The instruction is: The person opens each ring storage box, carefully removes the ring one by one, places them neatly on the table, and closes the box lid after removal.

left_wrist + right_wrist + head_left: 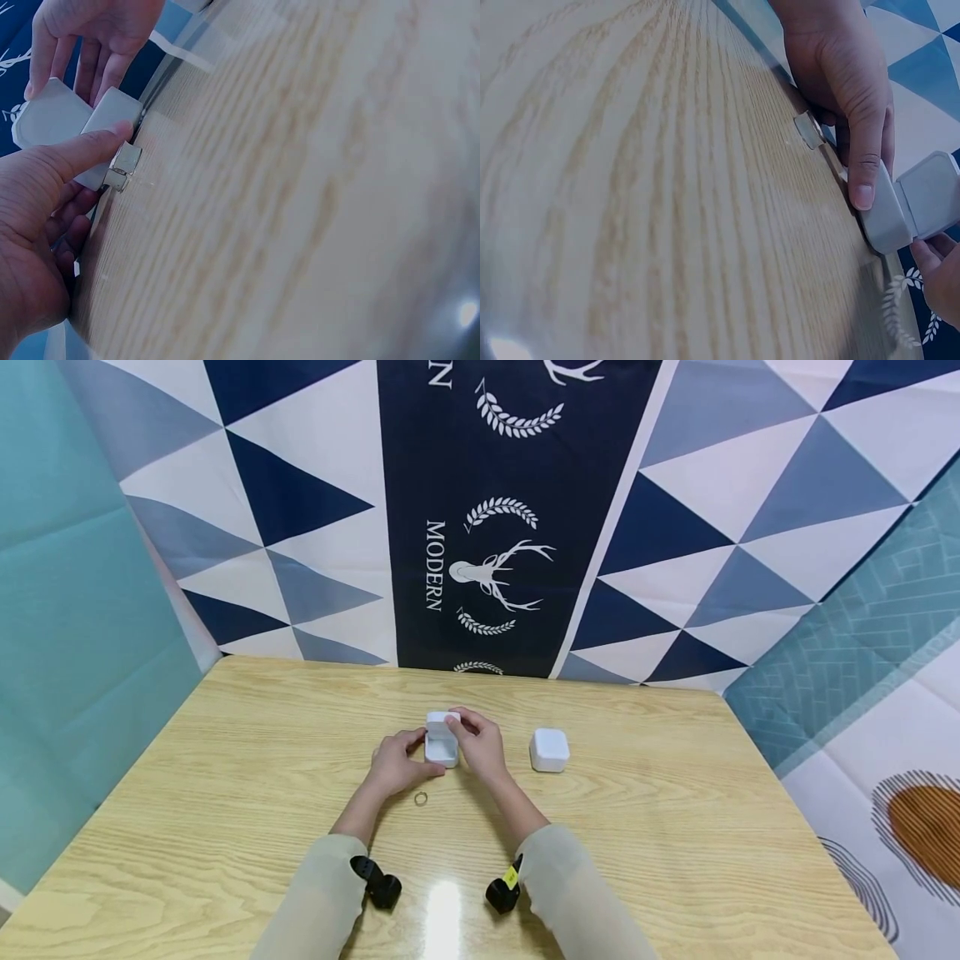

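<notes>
A small white ring box (441, 753) stands on the table with its hinged lid (931, 196) raised. My left hand (396, 763) grips the base from the left, its thumb along the front wall. On the other side, my right hand (482, 747) pinches the upright lid at its right edge between thumb and fingers. The box's interior shows white in the head view. A gold-coloured ring (129, 159) lies on the table just in front of the box, close to the left thumb.
A second white box (550, 750), closed, stands to the right of my right hand. The wooden table (675, 810) reaches back to a patterned cloth backdrop (480, 485). Black wrist cameras (384, 892) sit on both sleeves.
</notes>
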`<act>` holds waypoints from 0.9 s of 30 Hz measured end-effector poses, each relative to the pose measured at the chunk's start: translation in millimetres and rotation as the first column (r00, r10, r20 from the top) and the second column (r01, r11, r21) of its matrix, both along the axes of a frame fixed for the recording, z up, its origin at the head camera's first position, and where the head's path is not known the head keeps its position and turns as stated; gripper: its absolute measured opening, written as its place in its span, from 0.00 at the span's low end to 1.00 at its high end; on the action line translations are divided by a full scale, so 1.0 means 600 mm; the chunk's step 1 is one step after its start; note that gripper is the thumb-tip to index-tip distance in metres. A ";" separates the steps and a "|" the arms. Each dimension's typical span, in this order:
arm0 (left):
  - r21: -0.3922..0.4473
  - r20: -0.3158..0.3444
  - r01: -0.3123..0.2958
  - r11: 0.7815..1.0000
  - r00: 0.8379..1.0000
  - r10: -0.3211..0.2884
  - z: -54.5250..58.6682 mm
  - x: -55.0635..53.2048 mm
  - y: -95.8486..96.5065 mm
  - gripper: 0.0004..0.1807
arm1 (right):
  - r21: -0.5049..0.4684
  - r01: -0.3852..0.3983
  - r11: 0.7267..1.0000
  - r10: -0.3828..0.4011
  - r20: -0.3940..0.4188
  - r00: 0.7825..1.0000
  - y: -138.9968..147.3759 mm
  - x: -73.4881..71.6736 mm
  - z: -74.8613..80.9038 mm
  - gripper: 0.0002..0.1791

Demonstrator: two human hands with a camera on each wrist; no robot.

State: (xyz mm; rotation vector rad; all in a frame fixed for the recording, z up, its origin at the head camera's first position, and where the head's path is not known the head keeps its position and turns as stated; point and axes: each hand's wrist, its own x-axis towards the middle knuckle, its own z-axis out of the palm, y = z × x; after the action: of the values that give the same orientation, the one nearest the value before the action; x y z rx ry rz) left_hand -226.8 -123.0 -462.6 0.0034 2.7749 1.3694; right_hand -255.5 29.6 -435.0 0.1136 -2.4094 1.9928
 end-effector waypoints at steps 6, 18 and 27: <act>0.003 -0.005 0.004 1.000 1.000 -0.004 0.000 0.001 0.000 0.43 | -0.018 0.020 1.000 -0.021 -0.034 0.999 -0.002 0.003 -0.008 0.17; -0.001 -0.020 0.011 1.000 1.000 -0.011 0.000 0.000 0.000 0.43 | -0.029 0.030 0.999 -0.032 -0.074 0.997 -0.003 0.005 -0.017 0.16; 0.002 -0.022 0.011 1.000 1.000 -0.011 0.000 -0.001 0.000 0.43 | -0.063 0.015 0.998 -0.021 -0.091 0.996 -0.003 0.009 -0.018 0.16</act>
State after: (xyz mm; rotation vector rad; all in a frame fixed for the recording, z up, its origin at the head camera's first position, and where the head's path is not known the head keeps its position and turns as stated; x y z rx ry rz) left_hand -227.1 -123.1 -462.5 0.0341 2.7865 1.3786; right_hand -250.3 28.1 -446.0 0.1777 -2.2825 2.0061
